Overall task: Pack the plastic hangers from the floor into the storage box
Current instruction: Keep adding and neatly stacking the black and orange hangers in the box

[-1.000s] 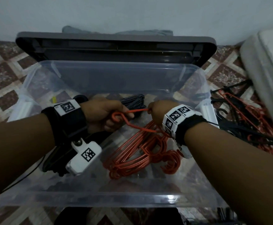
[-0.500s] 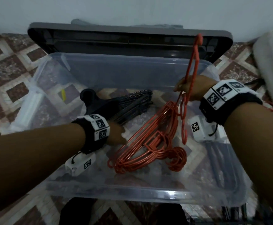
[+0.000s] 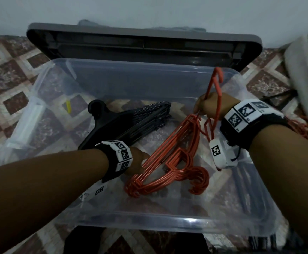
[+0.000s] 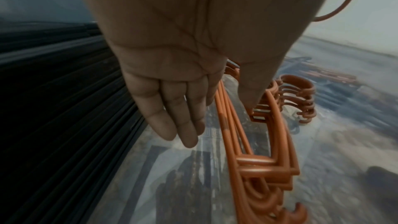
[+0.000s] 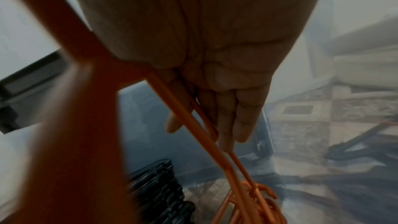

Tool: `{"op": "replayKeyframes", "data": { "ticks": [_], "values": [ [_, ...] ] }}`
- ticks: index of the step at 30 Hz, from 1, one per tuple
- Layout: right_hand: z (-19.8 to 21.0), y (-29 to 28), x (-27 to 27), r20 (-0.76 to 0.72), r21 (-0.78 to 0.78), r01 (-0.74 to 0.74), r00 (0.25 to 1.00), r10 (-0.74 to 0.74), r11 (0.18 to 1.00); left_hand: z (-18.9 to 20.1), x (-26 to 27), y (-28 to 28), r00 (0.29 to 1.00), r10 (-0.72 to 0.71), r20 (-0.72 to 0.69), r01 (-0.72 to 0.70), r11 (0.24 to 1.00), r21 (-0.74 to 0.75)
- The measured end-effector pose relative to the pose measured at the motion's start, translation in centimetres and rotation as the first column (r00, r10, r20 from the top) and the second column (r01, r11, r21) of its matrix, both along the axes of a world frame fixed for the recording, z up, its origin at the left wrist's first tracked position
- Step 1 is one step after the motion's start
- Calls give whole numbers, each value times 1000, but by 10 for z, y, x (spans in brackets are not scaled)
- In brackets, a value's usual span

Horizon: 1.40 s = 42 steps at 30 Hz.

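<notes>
right hand (image 3: 212,105) gripping orange hanger (image 3: 215,99), box (image 3: 149,219)

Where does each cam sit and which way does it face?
Head: above, looking down into the storage box; both forearms show.
Left wrist: under the palm, along the left hand to the orange hanger stack.
Right wrist: along the right hand, held orange hanger.
All three share the stack.
</notes>
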State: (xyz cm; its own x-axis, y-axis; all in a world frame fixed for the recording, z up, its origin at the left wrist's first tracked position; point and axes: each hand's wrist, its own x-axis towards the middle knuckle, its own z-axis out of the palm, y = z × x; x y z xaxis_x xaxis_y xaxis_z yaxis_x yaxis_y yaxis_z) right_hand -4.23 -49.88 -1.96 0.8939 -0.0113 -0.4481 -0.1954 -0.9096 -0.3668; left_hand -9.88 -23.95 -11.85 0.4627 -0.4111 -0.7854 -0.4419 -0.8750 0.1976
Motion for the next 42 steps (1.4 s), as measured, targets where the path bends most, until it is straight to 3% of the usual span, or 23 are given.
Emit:
{"op": "replayKeyframes", "data": {
  "ticks": [5,8,13,16,19,22,29,36,39,42],
  "values": [
    [8,14,-8,-19,-13,103,995,-103,995,-11,-3,1,983,-166,74,167,986,-13],
    [9,15,-8,-26,-47,70,997,-71,996,-17,-5,2,957,-277,85,277,961,22],
    [9,22,-18,-47,-83,-159,987,156,984,-25,-5,5,938,-331,104,328,944,38],
    [-3,43,-34,-40,-244,-354,934,356,903,-28,-4,5,935,-336,117,336,942,20],
    [-25,70,-56,-57,-366,-446,887,459,817,-27,1,3,955,-290,58,290,957,7],
    [-40,96,-74,-109,-366,-406,912,395,837,-30,1,3,956,-275,102,278,961,-16],
    [-67,118,-81,-192,-354,-344,937,293,870,-32,4,0,984,-175,28,176,984,-24],
    [-84,102,-72,-255,-448,-511,860,443,734,-19,20,5,961,-268,74,273,960,-64],
    [-89,97,-73,-266,-460,-498,867,421,735,-13,21,3,960,-280,0,279,957,-81],
    [-88,93,-67,-204,-499,-401,916,345,768,-9,9,-1,974,-195,-112,199,979,34]
  ]
}}
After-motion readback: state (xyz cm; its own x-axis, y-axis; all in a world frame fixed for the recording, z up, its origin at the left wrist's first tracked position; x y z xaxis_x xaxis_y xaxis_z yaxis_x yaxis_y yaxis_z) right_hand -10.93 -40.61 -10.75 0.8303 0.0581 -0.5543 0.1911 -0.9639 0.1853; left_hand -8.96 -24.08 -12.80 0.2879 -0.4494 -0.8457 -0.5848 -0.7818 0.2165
